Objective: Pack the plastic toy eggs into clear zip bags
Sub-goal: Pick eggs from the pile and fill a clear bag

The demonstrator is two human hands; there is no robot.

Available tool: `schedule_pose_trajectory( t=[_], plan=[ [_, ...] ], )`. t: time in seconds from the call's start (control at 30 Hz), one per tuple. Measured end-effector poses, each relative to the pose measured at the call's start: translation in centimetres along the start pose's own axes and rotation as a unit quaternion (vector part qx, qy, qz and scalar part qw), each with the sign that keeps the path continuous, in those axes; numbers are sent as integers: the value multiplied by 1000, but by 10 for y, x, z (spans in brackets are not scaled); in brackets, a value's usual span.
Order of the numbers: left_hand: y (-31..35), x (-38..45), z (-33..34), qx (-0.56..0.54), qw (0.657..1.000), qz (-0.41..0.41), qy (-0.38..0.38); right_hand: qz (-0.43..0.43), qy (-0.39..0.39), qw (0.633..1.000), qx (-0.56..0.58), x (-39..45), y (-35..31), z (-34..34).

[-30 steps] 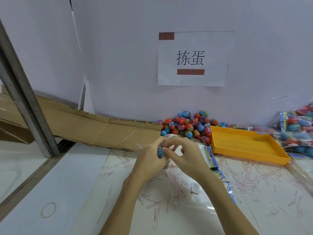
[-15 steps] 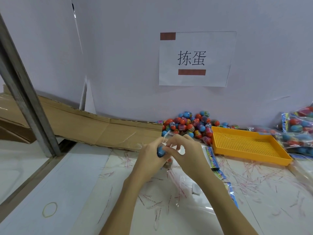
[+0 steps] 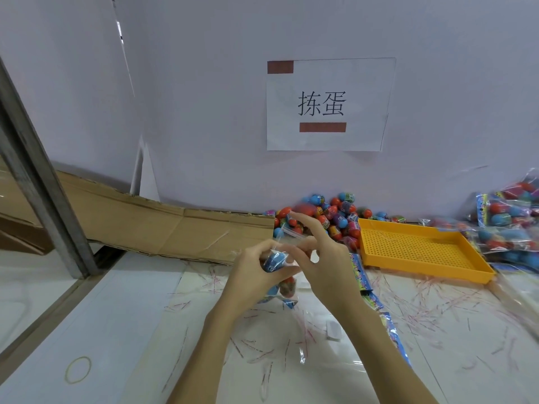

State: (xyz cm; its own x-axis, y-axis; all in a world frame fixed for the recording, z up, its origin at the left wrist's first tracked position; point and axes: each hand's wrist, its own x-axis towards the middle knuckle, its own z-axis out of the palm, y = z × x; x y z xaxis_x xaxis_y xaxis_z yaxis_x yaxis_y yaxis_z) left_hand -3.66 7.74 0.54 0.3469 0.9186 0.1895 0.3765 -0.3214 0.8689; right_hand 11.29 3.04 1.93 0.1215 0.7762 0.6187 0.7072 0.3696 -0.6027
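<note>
Right now the whole job hangs on the zip bag [image 3: 281, 266], which both hands hold up over the table [image 3: 122, 330], so I place everything from it, going left to right. Far left of the bag a rubber band [image 3: 78, 370] lies on the table, and behind that a flattened cardboard sheet [image 3: 163, 225] leans at the foot of the wall. Just left of the bag, the left hand [image 3: 252, 277] is wrapped around its lower part, fingers curled on a blue egg [image 3: 274, 259] through the plastic; more eggs seem to sit below it inside. The bag stands roughly upright, its long axis running up from that hand to the open mouth [image 3: 287, 233]. Immediately right, the right hand [image 3: 318, 258] pinches the bag's upper edge between thumb and a lower finger, its other fingers stretched out toward the wall. Sealing looks like the likely next step, and the mouth lies directly under the right hand's fingers, so that hand is the nearer one. Beyond the bag, against the wall, sits the loose egg pile [image 3: 326, 217]; right of it the yellow tray [image 3: 420, 252], then filled bags [image 3: 507, 223] at the far right. Nothing stands between the hands and the mouth; thin plastic strips [image 3: 420, 301] litter the table below.
</note>
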Motion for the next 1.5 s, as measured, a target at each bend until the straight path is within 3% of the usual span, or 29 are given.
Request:
schedule_pose_trajectory(
  t=[0.1,0.4,0.57,0.67,0.73,0.8,0.9,1.07,1.17,1.33,1.5],
  plan=[
    [1,-1,-3,-7,1000,1,0,-1,3,1000,-14,0,2,3],
    [5,-4,-3,-95,991,-28,-93,0,-24,997,-80,1,7,3],
    [-4,-3,-10,-71,994,-13,-79,-19,66,997,-20,3,5,-2],
    [-10,2,-13,-100,995,-6,3,-3,108,994,-21,5,13,-4],
    [-15,6,-14,-139,985,-5,100,47,66,996,-48,4,23,1],
    [-20,8,-15,-186,967,-31,174,132,-24,987,-94,4,35,9],
    [-25,9,-16,-228,947,-50,222,201,-93,963,-156,13,49,20],
    [-30,12,-15,-221,947,-57,226,163,-103,951,-241,51,65,34],
    [-33,13,-17,-228,947,-63,219,102,-154,932,-311,80,79,35],
    [-37,15,-17,-249,942,-94,204,98,-245,890,-372,96,99,36],
    [-36,15,-15,-250,946,-79,192,88,-194,916,-340,77,96,43]
  ],
)
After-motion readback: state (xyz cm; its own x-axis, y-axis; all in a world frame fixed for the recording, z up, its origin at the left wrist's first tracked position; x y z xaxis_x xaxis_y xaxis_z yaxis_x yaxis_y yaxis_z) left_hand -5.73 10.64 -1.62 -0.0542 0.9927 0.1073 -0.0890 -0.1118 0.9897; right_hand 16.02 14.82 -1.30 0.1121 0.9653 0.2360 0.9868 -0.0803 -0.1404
